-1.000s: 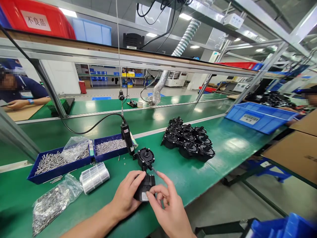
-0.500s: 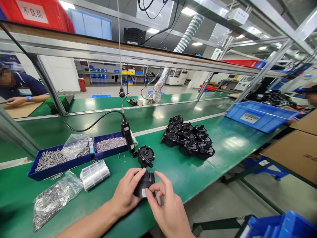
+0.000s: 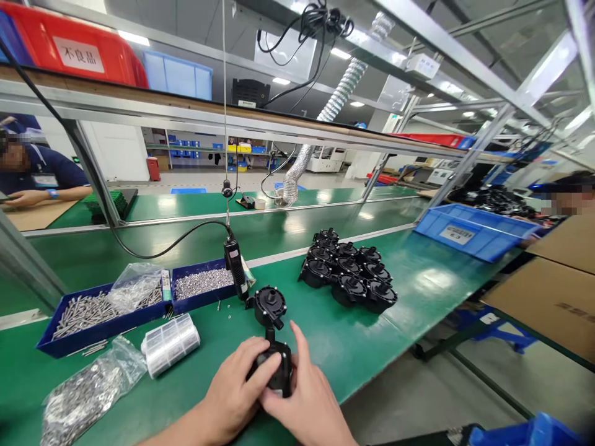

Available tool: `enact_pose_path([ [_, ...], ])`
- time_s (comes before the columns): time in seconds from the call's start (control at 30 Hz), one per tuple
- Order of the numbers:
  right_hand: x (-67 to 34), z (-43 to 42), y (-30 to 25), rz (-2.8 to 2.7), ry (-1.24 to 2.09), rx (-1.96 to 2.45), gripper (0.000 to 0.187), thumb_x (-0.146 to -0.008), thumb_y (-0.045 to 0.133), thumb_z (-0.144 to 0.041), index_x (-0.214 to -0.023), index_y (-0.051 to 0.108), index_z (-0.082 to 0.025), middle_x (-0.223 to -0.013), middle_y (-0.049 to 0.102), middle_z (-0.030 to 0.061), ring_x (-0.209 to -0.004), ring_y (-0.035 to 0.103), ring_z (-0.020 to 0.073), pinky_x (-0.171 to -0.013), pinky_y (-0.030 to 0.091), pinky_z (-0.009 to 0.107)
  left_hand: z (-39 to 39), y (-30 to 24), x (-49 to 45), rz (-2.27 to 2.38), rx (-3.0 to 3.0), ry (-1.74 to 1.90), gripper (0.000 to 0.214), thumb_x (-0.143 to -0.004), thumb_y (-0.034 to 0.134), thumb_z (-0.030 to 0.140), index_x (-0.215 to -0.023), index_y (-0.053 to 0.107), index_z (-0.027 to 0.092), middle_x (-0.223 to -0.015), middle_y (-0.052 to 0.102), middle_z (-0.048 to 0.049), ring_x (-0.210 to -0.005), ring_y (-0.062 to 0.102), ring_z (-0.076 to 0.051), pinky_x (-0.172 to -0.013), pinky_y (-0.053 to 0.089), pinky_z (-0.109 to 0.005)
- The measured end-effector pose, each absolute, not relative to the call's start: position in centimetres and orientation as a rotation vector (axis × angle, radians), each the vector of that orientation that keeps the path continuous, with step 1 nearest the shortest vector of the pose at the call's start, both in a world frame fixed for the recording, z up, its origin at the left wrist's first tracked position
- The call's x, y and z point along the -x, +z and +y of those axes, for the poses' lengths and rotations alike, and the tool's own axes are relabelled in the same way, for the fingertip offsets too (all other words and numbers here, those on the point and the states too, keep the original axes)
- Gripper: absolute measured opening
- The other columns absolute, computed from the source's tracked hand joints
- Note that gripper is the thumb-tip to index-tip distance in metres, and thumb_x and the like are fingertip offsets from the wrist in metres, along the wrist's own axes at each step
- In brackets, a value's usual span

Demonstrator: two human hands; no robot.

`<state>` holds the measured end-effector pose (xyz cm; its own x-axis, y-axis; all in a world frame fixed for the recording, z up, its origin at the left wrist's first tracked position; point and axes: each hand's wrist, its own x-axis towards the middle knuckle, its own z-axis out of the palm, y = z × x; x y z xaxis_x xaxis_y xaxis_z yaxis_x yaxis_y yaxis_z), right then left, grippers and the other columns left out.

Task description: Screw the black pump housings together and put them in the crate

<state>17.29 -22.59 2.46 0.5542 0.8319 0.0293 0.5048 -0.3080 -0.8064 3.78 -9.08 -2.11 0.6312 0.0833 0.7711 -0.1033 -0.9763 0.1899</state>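
A black round pump housing (image 3: 281, 365) with a short spout is held low over the near edge of the green bench. My left hand (image 3: 239, 384) wraps its left side, the thumb lying across the top. My right hand (image 3: 309, 396) grips the right side, thumb underneath and index finger stretched up and away. Part of a white label shows at the bottom; my fingers cover much of the rest. Just beyond stands a second pump housing (image 3: 270, 305), upright on the bench. Behind it a black electric screwdriver (image 3: 236, 263) hangs from a cord.
Several black pump housings (image 3: 348, 266) stand grouped right of centre. To the left are a blue tray of screws (image 3: 46, 337), a blue tray of nuts (image 3: 179, 301), a label roll (image 3: 171, 344) and a bag of washers (image 3: 88, 396). A blue crate (image 3: 474, 232) sits far right.
The held pump housing has turned, so its spout now points away and the label is mostly covered. My right hand has closed in around its right side. The camera view has shifted slightly.
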Motion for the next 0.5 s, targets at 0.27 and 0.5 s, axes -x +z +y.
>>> enact_pose_path([
  [0.27,-20.6,-19.4,1.3,-1.042,0.308,1.903,0.106,-0.082,0.062,-0.018,-0.163,-0.006,-0.024,-0.115,0.072,0.0098,-0.096,0.073,0.0297,-0.081,0.053,0.036,-8.9,-3.9,-5.0,0.105,-2.802,1.05,0.098,-0.078,0.085,0.031,-0.16,0.032,0.025,-0.17,0.013,-0.0206,-0.149,0.032,-0.045,-0.105,0.053,-0.055],
  [0.5,-31.7,-18.4,2.8,-0.879,-0.144,1.987,0.087,-0.085,0.057,-0.029,-0.162,0.017,-0.025,-0.128,0.065,0.011,-0.094,0.069,0.0245,-0.079,0.056,0.035,-7.8,-6.0,-6.1,0.31,-2.81,1.201,0.083,-0.086,0.072,0.055,-0.158,0.037,0.032,-0.159,0.042,-0.0185,-0.141,0.048,-0.041,-0.102,0.056,-0.052],
])
